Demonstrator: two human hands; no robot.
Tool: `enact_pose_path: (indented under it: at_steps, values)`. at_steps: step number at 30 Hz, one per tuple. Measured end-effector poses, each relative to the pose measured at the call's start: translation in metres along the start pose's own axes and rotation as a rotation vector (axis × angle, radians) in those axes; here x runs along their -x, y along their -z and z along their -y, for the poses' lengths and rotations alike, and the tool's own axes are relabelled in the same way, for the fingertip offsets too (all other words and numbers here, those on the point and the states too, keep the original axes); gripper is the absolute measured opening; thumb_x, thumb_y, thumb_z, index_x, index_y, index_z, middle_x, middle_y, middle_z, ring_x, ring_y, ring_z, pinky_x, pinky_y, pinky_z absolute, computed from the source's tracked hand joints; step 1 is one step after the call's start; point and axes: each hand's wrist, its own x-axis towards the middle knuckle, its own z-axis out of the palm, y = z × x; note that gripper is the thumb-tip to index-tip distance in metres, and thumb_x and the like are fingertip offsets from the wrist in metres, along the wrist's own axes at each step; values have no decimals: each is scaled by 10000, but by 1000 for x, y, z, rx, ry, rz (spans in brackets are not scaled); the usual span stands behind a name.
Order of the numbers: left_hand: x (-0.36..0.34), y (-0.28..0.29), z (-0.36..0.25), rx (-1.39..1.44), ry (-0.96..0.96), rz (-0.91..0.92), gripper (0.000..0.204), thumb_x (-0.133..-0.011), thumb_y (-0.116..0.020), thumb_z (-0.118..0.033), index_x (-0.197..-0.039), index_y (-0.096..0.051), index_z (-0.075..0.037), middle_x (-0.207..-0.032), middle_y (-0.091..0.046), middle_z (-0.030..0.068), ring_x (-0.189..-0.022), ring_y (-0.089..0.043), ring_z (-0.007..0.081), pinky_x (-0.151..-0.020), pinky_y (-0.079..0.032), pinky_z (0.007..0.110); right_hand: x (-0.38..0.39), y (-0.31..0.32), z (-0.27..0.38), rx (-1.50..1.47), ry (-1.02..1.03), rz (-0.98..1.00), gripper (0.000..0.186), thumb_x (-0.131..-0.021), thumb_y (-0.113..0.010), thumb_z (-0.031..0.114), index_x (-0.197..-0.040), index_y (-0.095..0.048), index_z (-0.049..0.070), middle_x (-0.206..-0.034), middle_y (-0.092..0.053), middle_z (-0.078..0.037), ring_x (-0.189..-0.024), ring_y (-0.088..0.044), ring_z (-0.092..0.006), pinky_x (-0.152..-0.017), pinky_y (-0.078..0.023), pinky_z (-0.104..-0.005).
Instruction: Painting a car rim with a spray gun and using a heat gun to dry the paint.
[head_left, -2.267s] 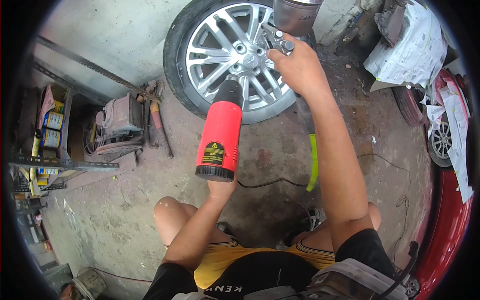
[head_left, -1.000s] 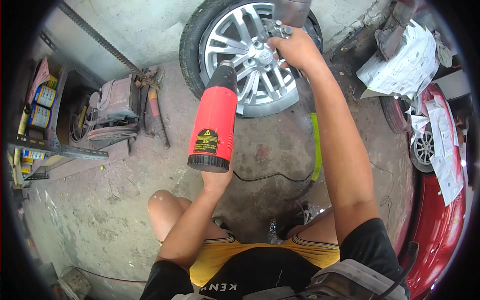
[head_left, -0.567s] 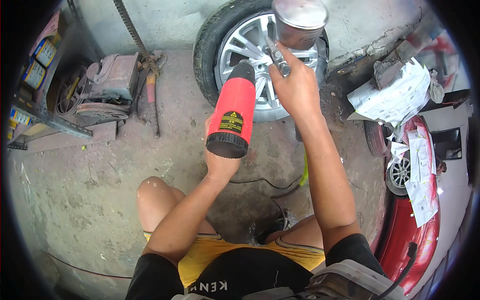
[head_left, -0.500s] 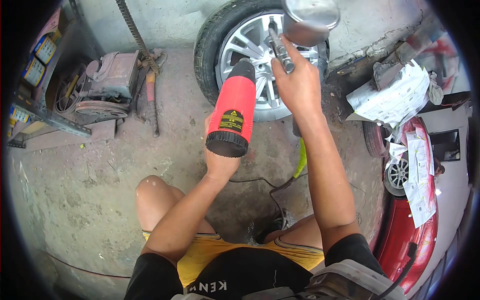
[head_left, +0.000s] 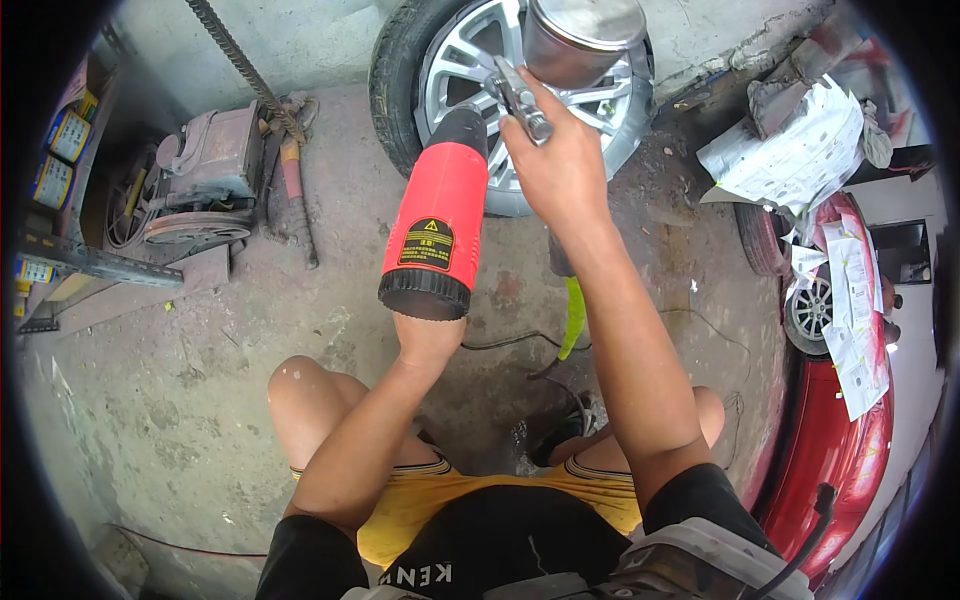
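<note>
My left hand [head_left: 430, 338] is mostly hidden behind a red heat gun [head_left: 437, 205] with a black nozzle and a black ribbed rear cap, and is closed round it. The nozzle points at the wheel [head_left: 515, 200], a silver multi-spoke rim leaning upright against the wall. In my right hand [head_left: 562, 165] is a metal paint spray gun [head_left: 520, 105] with a large round silver cup [head_left: 590, 50]. My fingers wrap its body, and its front is turned to the spokes. Both tools are held in front of the rim, side by side, and the black tyre [head_left: 395, 90] shows round it.
To the left are a dusty machine with a belt wheel [head_left: 200, 228] and a metal shelf [head_left: 105, 250] with cans. A rusty rod [head_left: 240, 65] leans on the wall. Cables [head_left: 510, 342] and a yellow-green hose piece [head_left: 573, 318] lie nearby. A red car [head_left: 830, 440] with masking paper is right.
My right hand has moved left and slightly down with the spray gun, and its cup tilts differently. The heat gun has shifted a little left. The whole view has shifted slightly.
</note>
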Motion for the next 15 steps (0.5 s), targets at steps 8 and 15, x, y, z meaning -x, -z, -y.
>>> enact_pose_path:
  at_steps: [8, 15]
  values:
    - [3, 5, 0, 61, 19, -15, 325, -903, -730, -119, -1193, -662, 11, -1151, -695, 157, -1081, -660, 298, -953, -495, 419, -8, -1, 9, -8, -9, 51, 528, -869, -686, 250, -1376, -620, 120, -1050, -717, -254, -899, -699, -358, -889, -533, -408]
    - [-3, -1, -9, 197, 89, -67, 322, -910, -722, -121, -1197, -663, 10, -1159, -694, 168, -1089, -661, 323, -951, -501, 430, -54, 23, 22, 179, 168, 146, 481, -863, -670, 273, -1309, -661, 91, -944, -713, -223, -903, -693, -368, -876, -532, -419]
